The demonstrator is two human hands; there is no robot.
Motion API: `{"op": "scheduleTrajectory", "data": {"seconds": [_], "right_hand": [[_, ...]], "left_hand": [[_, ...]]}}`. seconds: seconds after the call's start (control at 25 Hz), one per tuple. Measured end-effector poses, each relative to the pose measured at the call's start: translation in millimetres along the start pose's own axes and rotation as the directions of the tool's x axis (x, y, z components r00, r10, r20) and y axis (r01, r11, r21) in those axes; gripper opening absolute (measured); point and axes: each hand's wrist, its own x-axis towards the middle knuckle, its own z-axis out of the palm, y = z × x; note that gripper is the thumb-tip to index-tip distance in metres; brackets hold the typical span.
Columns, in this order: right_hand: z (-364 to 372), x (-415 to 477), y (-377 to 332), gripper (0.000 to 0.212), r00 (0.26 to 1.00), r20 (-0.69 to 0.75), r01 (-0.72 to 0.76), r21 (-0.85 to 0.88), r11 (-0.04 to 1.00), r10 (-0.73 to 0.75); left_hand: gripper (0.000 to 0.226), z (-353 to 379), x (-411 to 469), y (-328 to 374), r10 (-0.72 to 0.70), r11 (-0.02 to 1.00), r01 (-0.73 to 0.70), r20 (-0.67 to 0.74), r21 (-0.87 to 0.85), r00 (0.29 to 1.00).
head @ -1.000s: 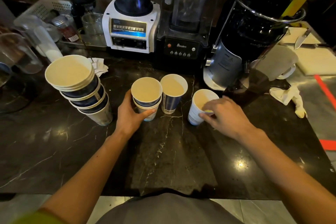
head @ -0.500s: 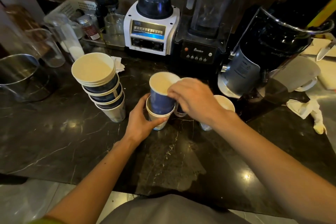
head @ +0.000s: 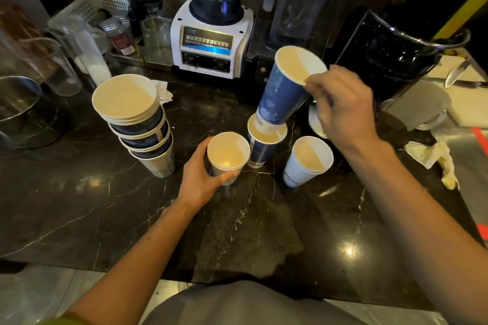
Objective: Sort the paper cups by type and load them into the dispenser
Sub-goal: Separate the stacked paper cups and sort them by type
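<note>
My right hand pinches the rim of a tall blue paper cup, tilted in the air, its base just over the mouth of another blue cup standing on the counter. My left hand grips a short white cup stack on the counter, left of that blue cup. A white cup with blue print stands alone to the right. At the left stands a leaning stack of wide cups. No dispenser is recognisable.
Dark marble counter. Behind the cups stand a white blender, a black blender and a black machine. Clear jugs, a metal pot and a white basket sit back left. A knife and crumpled cloth lie right.
My right hand lifted the blue cup out of the white stack in my left hand and carried it right, over the standing blue cup. The left hand stayed on its stack.
</note>
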Motion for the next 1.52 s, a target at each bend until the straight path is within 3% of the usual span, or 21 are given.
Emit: {"op": "scheduleTrajectory", "data": {"seconds": [0.12,0.24,0.32,0.4,0.48,0.6,0.68,0.8,0.96,1.08,1.2,1.28,1.52], "right_hand": [[21,-19,-3,0.011,0.975,0.218,0.050,-0.015,0.999,-0.045],[39,-38,-14,0.011,0.820,0.573,0.003,0.010,1.000,-0.008],[44,-46,-18,0.016,0.753,0.655,-0.097,0.028,0.995,0.055],[40,-47,-23,0.026,0.788,0.599,-0.213,0.052,0.976,0.140],[25,-40,-32,0.045,0.801,0.558,-0.394,0.216,0.893,0.218],[5,-25,-52,0.084,0.730,0.667,-0.541,0.426,0.725,0.153],[2,-25,-58,0.095,0.728,0.676,-0.552,0.474,0.686,0.119],[-2,-26,-53,0.094,0.775,0.592,-0.577,0.517,0.632,0.222],[-21,-34,-33,0.093,0.773,0.523,-0.619,0.495,0.609,0.360],[-43,-38,-19,0.092,0.773,0.414,-0.633,0.466,0.617,0.480],[-64,-43,-5,0.087,0.768,0.264,-0.627,0.491,0.605,0.583],[-68,-52,4,0.086,0.759,0.215,-0.633,0.463,0.620,0.614],[-43,-92,12,0.087,0.671,0.339,-0.741,0.282,0.609,0.659]], "left_hand": [[0.091,0,0,2,0.003,1.000,-0.003,0.005,-0.010,1.000],[0.091,-2,-4,5,0.020,1.000,-0.021,-0.015,-0.016,1.000],[0.090,-5,-8,12,0.033,0.999,-0.034,-0.039,-0.033,0.999],[0.092,-12,-14,23,0.058,0.997,-0.061,-0.072,-0.047,0.996],[0.098,-22,-19,40,0.121,0.991,-0.126,-0.106,-0.043,0.987],[0.098,-31,-20,73,0.255,0.959,-0.265,-0.106,-0.096,0.961],[0.091,-28,-15,95,0.328,0.934,-0.334,-0.069,-0.123,0.942],[0.085,-20,-3,113,0.362,0.919,-0.352,0.027,-0.180,0.932],[0.079,-17,2,117,0.348,0.930,-0.327,0.122,-0.168,0.929],[0.073,-39,-7,125,0.419,0.907,-0.419,0.003,0.039,0.908],[0.073,-78,-18,134,0.576,0.798,-0.521,-0.133,0.302,0.806],[0.081,-106,-18,125,0.626,0.745,-0.505,-0.193,0.436,0.756],[0.116,-135,0,66,0.396,0.894,-0.261,-0.370,0.364,0.840]]}}
